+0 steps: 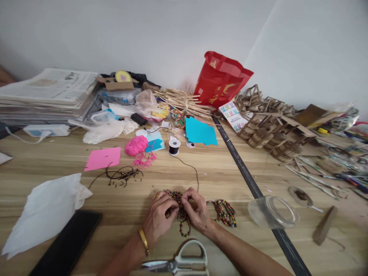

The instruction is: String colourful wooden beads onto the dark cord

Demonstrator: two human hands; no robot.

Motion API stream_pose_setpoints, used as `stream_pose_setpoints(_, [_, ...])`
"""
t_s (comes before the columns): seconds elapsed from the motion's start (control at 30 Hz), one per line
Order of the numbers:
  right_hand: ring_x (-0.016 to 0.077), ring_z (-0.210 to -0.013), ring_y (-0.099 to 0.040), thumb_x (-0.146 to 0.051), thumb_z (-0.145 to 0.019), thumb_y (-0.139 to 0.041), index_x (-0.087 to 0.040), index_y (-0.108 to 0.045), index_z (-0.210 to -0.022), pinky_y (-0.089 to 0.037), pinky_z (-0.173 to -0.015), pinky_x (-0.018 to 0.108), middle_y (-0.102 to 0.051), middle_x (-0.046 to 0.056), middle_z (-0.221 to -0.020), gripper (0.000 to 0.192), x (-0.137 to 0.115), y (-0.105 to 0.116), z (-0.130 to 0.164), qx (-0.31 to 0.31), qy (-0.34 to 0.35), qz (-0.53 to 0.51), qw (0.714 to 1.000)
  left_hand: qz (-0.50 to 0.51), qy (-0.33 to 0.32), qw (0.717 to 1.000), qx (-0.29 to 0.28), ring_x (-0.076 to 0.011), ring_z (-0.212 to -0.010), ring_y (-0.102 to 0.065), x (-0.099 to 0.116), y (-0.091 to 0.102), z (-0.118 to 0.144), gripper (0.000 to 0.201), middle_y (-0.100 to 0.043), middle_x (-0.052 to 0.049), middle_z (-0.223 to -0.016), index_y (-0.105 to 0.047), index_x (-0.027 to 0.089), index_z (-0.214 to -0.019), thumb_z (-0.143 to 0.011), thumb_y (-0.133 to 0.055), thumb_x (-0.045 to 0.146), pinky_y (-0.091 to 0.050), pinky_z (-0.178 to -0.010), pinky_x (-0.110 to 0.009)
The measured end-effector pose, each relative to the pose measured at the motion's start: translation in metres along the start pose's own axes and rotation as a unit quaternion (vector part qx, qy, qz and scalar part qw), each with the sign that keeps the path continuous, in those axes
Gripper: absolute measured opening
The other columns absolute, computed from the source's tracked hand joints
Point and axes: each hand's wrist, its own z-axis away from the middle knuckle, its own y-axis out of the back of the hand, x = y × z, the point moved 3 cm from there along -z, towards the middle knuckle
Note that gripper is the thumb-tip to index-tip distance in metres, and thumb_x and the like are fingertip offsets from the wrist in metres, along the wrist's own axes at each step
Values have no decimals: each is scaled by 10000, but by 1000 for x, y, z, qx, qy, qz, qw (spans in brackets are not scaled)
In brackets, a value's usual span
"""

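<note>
Both hands meet over a heap of multicoloured bead strings on the wooden table. My left hand has its fingers curled in at the heap's left side. My right hand pinches at the right side, thumb and forefinger together. Hidden fingertips keep me from telling exactly which strand each one grips. Another looped bead string lies to the right of my right hand. From a spool of black cord a thin line runs down to my right hand. Scissors lie just in front of me.
A black phone and white paper lie at left. Black cord scraps, pink yarn and blue sheets are farther back. A clear plastic container stands at right, near a dark strip. A red bag leans on the wall.
</note>
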Motion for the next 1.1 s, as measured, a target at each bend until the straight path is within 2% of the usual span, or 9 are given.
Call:
stream_pose_setpoints(0.2, [148,-664,-507,-246,-923,-479,-180,-555,-798,-413,-602,257,-532,20,-729,161,-1,0,0,-4,-14,6,1000,137,80,985,70,-180,-663,-639,-7,11,-6,108,-707,-29,-677,-677,177,-690,-744,-593,133,-508,-668,-295])
stream_pose_setpoints(0.43, [148,-669,-498,-241,-930,-471,-183,-551,-805,-406,-608,252,-521,15,-726,160,1,0,1,-12,-15,0,1000,231,176,955,66,-186,-678,-673,-18,12,-5,81,-742,-34,-702,-718,172,-703,-717,-647,207,-537,-667,-273])
stream_pose_setpoints(1.1, [150,-675,-504,-255,-935,-459,-183,-547,-802,-416,-612,258,-531,23,-731,175,-2,0,0,-19,-6,5,1000,265,170,948,46,-193,-724,-677,-22,7,-4,86,-750,-46,-743,-734,170,-738,-731,-660,214,-533,-701,-283])
